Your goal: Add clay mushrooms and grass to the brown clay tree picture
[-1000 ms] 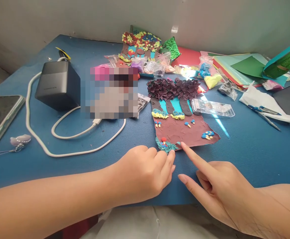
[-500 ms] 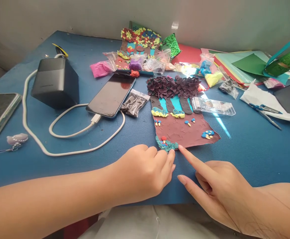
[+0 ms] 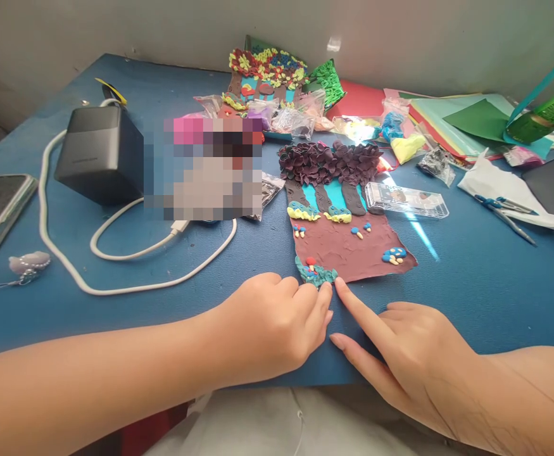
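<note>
A clay picture [image 3: 347, 244] lies flat on the blue table [image 3: 471, 278]: brown ground, dark tree trunks on teal, purple foliage, small coloured mushrooms. My left hand [image 3: 277, 326] rests with fingers curled, its fingertips pressing the teal clay clump [image 3: 315, 273] at the picture's near edge. My right hand [image 3: 400, 354] lies beside it, forefinger stretched out and touching that same near edge just right of the clump; thumb extended, other fingers folded. Neither hand holds anything.
A black power block [image 3: 99, 152] with a white cable [image 3: 129, 278] sits at left, next to a blurred patch. A clear plastic case [image 3: 407, 199], clay bags [image 3: 295, 120], a second clay picture [image 3: 267, 73], coloured paper [image 3: 452, 120] and scissors [image 3: 504, 212] lie behind.
My right forefinger slid a little left along the picture's near edge, closer to the teal clump. The left hand stayed where it was.
</note>
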### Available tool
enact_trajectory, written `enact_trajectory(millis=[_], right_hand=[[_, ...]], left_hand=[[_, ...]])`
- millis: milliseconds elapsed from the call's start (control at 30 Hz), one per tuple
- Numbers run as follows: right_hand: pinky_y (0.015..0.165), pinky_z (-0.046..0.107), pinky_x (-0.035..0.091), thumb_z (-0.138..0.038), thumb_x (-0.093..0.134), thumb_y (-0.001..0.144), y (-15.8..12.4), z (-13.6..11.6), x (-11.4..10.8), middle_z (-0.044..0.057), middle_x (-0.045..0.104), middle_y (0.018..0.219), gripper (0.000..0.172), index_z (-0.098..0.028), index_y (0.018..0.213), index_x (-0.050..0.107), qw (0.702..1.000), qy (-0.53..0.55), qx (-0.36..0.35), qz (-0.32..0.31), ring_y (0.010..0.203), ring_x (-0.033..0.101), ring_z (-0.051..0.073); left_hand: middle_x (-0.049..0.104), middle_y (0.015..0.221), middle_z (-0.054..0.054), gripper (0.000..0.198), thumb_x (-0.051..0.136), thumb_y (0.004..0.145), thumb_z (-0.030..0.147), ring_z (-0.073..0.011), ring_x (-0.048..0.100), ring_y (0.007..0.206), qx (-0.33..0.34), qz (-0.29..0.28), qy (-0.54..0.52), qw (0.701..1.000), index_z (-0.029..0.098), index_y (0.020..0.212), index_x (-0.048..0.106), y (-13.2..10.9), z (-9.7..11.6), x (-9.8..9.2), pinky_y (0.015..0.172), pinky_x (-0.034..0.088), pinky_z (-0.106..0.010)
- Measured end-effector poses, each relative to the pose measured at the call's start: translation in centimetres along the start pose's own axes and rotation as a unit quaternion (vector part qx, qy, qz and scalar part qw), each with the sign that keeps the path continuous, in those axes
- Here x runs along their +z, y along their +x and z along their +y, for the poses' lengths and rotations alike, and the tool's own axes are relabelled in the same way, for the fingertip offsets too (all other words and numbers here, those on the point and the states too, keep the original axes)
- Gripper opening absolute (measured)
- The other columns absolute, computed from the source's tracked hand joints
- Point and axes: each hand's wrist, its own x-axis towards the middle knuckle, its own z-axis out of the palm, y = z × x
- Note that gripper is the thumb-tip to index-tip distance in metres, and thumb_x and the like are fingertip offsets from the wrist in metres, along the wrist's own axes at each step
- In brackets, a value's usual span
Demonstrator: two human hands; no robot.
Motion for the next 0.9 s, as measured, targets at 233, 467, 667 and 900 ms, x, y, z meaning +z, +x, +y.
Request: enact_trajectory(millis=[233, 467, 667, 900], right_hand=[[0.038, 0.022, 0.031, -0.03, 0.032, 0.102, 0.2, 0.9, 0.3, -0.006, 0.049, 0.041, 0.043, 0.001, 0.117, 0.058, 0.985, 0.149, 0.076, 0.029, 0.031, 0.041, 0.008], [0.042, 0.021, 0.033, -0.018, 0.046, 0.097, 0.6, 1.9, 0.9, -0.009, 0.05, 0.046, 0.023, -0.01, 0.115, 0.057, 0.971, 0.187, 0.082, 0.127, 0.037, 0.04, 0.007], [0.048, 0.023, 0.038, -0.024, 0.052, 0.097, 1.0, 1.8, 0.5, -0.004, 0.058, 0.055, 0.012, -0.015, 0.101, 0.059, 0.964, 0.213, -0.02, 0.158, 0.046, 0.049, 0.008], [0.051, 0.017, 0.04, -0.025, 0.054, 0.097, 1.4, 1.2, 0.5, -0.005, 0.056, 0.059, 0.012, -0.014, 0.099, 0.059, 0.943, 0.285, -0.015, 0.173, 0.051, 0.049, 0.006]], left_hand=[[0.058, 0.057, 0.0, 0.024, 0.05, 0.09, 0.017, -0.0141, 0.054, 0.045, 0.004, -0.005, -0.005, 1.0, 0.002, 0.1, 0.066, 0.3, 0.1, -0.1, 0.036, 0.039, -0.029], [0.06, 0.058, -0.001, 0.024, 0.047, 0.091, 0.016, -0.0149, 0.053, 0.047, -0.01, 0.012, -0.038, 0.999, 0.003, 0.102, 0.065, 0.1, 0.3, -0.1, 0.04, 0.038, -0.029], [0.054, 0.065, 0.002, 0.038, 0.022, 0.1, 0.02, -0.0087, 0.051, 0.059, -0.233, -0.054, -0.412, 0.879, 0.016, 0.083, 0.056, 0.9, 0.6, -1.3, 0.058, 0.044, -0.02], [0.048, 0.072, 0.003, 0.037, 0.02, 0.101, 0.033, -0.0101, 0.044, 0.066, -0.336, -0.085, -0.535, 0.77, 0.018, 0.084, 0.05, 1.7, 1.2, -1.7, 0.063, 0.04, -0.022]])
